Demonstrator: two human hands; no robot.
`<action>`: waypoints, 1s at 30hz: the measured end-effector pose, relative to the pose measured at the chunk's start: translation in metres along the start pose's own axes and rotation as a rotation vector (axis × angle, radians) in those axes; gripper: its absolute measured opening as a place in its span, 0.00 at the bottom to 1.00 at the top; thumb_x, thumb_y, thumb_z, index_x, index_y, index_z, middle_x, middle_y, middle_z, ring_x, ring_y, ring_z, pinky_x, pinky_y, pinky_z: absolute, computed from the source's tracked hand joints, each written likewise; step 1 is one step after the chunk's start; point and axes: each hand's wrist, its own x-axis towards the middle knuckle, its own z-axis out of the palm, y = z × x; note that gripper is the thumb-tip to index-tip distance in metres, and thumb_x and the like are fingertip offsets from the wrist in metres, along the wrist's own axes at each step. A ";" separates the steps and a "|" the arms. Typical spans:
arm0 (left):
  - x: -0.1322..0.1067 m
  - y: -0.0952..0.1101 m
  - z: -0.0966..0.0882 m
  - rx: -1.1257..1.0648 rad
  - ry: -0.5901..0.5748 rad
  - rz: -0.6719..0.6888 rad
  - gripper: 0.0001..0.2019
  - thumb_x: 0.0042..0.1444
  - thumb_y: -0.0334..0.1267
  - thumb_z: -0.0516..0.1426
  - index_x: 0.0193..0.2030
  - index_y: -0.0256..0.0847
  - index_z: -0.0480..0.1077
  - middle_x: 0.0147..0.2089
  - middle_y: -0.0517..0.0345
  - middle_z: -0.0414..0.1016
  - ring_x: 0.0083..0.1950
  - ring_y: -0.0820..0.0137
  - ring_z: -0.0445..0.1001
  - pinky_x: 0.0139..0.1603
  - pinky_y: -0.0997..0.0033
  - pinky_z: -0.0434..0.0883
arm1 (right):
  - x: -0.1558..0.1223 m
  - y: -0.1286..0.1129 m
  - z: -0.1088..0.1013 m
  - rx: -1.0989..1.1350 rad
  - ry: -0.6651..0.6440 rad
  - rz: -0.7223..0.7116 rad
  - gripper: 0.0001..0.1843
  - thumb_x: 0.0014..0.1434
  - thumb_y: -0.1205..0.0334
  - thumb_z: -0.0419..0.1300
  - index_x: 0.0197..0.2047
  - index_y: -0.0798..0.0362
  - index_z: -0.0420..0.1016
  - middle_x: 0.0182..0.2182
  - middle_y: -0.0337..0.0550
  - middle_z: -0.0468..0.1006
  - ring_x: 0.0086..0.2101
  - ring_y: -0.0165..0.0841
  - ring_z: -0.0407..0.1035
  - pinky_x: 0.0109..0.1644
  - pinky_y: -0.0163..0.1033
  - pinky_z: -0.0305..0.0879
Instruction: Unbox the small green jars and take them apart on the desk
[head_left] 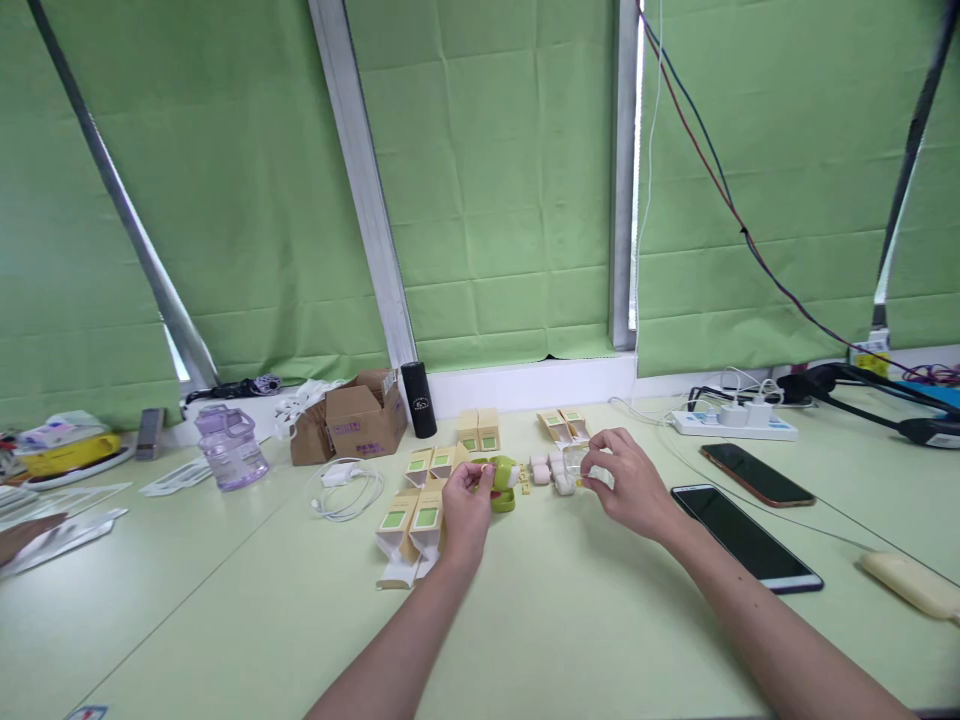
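Observation:
Thumb and fingers of my left hand [465, 508] are pinched on a small rounded green piece with a whitish end [505, 472]. Right below it on the table lies another green piece [503, 500]. My right hand [626, 485] is closed at the fingertips on a small clear plastic piece [574, 461]; its exact kind is hard to make out. Between the hands sit several white and pale pink rounded pieces [541, 469] and small yellow bits [525, 478]. Open cream boxes with green labels [396, 520] stand beside my left hand.
More cream boxes [478, 430] stand farther back, near a black cylinder [419, 400] and a cardboard box [366, 415]. A purple jug [229, 447] is at left. At right lie two phones [750, 535], a power strip [733, 425] and cables. Another person's hand [28, 537] shows far left.

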 end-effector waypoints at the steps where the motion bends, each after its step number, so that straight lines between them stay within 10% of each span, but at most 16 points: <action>1: 0.000 0.000 0.000 0.002 -0.004 0.001 0.26 0.46 0.60 0.68 0.33 0.37 0.71 0.33 0.55 0.76 0.36 0.66 0.77 0.33 0.67 0.78 | 0.001 0.004 -0.003 -0.036 -0.020 0.003 0.07 0.55 0.71 0.63 0.34 0.48 0.78 0.41 0.48 0.75 0.47 0.46 0.66 0.49 0.49 0.65; 13: -0.003 0.001 0.000 -0.024 -0.062 -0.038 0.23 0.48 0.56 0.69 0.32 0.37 0.71 0.31 0.57 0.76 0.33 0.68 0.78 0.34 0.66 0.80 | -0.002 0.021 -0.001 -0.261 -0.289 0.049 0.10 0.47 0.75 0.63 0.27 0.49 0.79 0.34 0.47 0.78 0.43 0.44 0.67 0.48 0.47 0.59; 30: -0.005 0.004 0.002 -0.053 -0.076 -0.083 0.22 0.46 0.54 0.70 0.31 0.38 0.70 0.31 0.56 0.77 0.32 0.67 0.78 0.32 0.67 0.79 | -0.005 0.026 0.003 -0.401 -0.305 0.095 0.07 0.49 0.71 0.65 0.30 0.50 0.78 0.35 0.51 0.79 0.44 0.47 0.67 0.47 0.48 0.57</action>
